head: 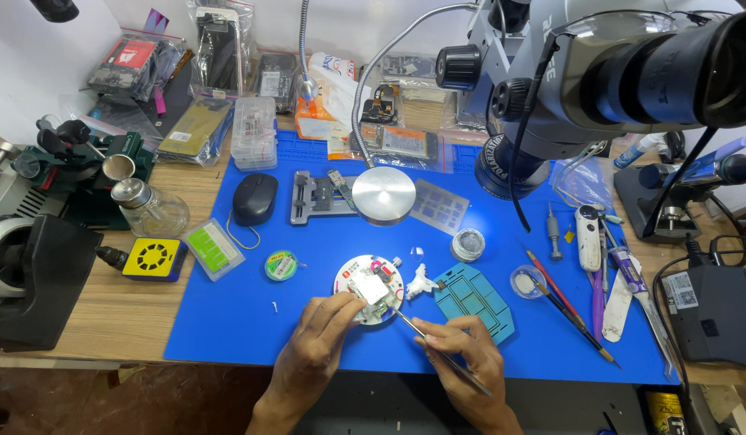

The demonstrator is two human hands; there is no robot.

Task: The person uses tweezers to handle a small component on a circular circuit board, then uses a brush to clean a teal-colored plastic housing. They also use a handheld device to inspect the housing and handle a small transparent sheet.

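Head view is showing a round white circuit board [369, 288] lying near the front middle of a blue work mat [228, 322], with small components and a red part on its upper face. The left hand [316, 342] is steadying the board, its fingertips pinched together on the lower left rim. The right hand [461, 358] is gripping metal tweezers [437, 348], fingers closed around the shaft, and the tips are reaching the board's lower right edge; whether the tips are clamping anything is too small to tell.

Judging from this, the main risk is the tweezers slipping: the grip is sitting well back from the tips, so a small wobble of the hand could be scraping a part or flicking it off. The board is resting loose on the mat, so it could be pivoting under the left fingers if they are pressing off-centre.

Just beside the board a white plastic scrap [421, 282] and a teal slotted tray [474, 300] are lying, and a tiny screw [274, 306] is sitting loose to the left; a sweeping wrist could be scattering these. A solder wick spool [281, 265] is lying further left, and a microscope [566, 89] is hanging overhead, well apart.
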